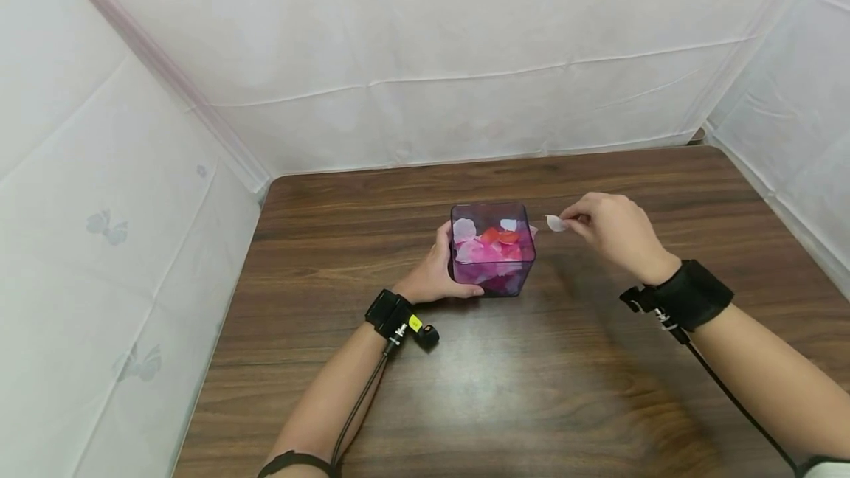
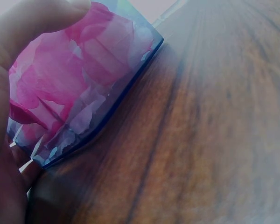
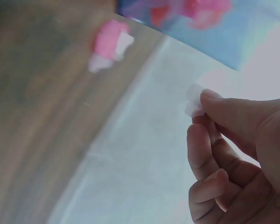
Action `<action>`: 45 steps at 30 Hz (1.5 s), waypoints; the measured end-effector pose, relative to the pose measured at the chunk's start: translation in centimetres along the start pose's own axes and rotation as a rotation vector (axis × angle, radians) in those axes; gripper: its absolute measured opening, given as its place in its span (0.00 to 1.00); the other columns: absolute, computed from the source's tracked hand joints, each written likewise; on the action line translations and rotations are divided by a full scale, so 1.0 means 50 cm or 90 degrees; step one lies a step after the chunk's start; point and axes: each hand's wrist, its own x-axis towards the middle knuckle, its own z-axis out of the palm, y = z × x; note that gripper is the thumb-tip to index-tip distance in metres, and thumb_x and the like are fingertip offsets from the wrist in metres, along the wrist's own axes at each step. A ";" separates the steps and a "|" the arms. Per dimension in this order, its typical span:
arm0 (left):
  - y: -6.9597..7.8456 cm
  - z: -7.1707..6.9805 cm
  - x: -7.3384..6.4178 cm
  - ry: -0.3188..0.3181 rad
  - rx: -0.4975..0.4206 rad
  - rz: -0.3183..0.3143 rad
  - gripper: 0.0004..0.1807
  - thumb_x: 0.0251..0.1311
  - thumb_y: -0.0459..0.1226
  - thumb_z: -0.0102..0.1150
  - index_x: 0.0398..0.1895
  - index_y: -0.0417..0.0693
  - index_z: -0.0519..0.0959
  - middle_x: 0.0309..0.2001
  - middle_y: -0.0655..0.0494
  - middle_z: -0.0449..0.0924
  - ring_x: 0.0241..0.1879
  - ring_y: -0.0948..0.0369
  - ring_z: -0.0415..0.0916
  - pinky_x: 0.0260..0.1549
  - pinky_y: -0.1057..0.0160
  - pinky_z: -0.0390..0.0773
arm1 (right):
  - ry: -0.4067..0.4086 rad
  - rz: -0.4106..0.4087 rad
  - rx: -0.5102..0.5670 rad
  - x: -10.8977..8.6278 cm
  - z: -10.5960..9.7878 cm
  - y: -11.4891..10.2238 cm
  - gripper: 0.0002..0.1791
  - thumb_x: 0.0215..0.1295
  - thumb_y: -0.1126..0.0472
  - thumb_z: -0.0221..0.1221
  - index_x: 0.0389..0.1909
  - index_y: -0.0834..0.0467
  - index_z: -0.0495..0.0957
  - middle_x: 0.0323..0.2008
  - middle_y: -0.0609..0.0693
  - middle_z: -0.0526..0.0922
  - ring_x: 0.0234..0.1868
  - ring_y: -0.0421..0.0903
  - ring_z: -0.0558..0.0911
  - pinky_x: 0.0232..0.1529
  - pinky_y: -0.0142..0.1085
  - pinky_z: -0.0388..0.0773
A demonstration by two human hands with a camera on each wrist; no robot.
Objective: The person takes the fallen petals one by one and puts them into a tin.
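A see-through purple square box (image 1: 493,212) stands on the table, holding pink, red and white petals (image 1: 485,251). My left hand (image 1: 432,271) grips its left side, with the thumb along the near wall. In the left wrist view, pink petals (image 2: 51,70) press against the clear wall beneath the thumb. To the right of the box, my right hand (image 1: 614,231) pinches a white petal (image 1: 555,223) between thumb and fingertips, apart from the box. The right wrist view shows that pale petal (image 3: 194,99) at the fingertips, somewhat blurred.
A few pink and white petals (image 3: 109,44) lie on the wooden table (image 1: 319,271) beside the box, mostly hidden behind it in the head view. White sheeting (image 1: 398,35) hangs behind the table and along both sides. A cable (image 1: 737,397) runs along the right forearm.
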 end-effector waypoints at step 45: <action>0.000 -0.005 -0.002 0.010 0.002 0.007 0.68 0.40 0.39 0.84 0.76 0.59 0.39 0.69 0.54 0.58 0.67 0.60 0.61 0.68 0.53 0.62 | 0.099 -0.030 0.031 0.103 0.032 -0.113 0.05 0.63 0.63 0.69 0.38 0.60 0.89 0.33 0.53 0.85 0.27 0.46 0.79 0.24 0.40 0.74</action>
